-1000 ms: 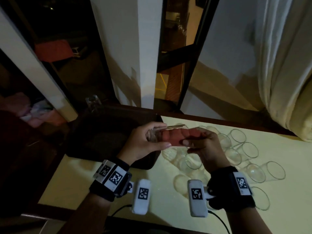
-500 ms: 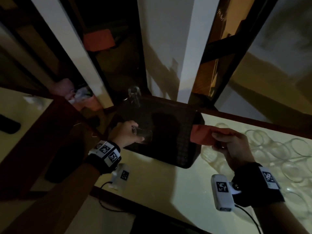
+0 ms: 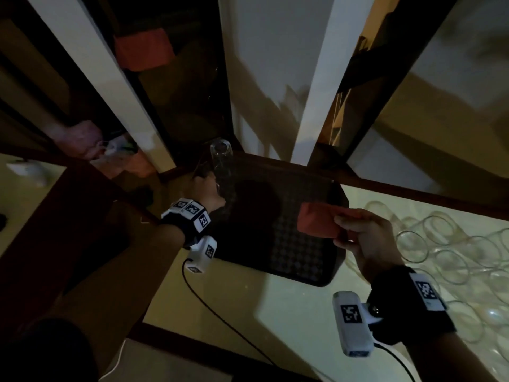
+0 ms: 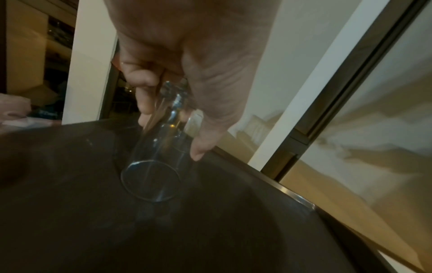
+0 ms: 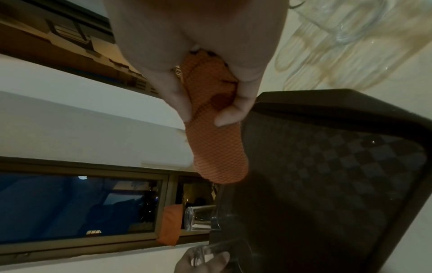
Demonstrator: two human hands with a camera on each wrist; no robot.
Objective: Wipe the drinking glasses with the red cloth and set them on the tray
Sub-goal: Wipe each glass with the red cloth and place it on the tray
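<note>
on a dim, pale tabletop (image 3: 248,304) by a window, the left hand (image 4: 187,61) pinches a wiped glass (image 4: 158,162) down onto the dark tray (image 3: 308,260), while the right hand (image 3: 369,241) grips the red cloth (image 3: 316,221) clear, beside unwiped glasses (image 3: 440,249).

2 glasses on tray (image 3: 308,260): one standing (image 3: 220,155), one held (image 4: 154,162); 1 red cloth (image 3: 316,224); unwiped glasses on bench (image 3: 451,257), maybe a dozen, overlapping.
</note>
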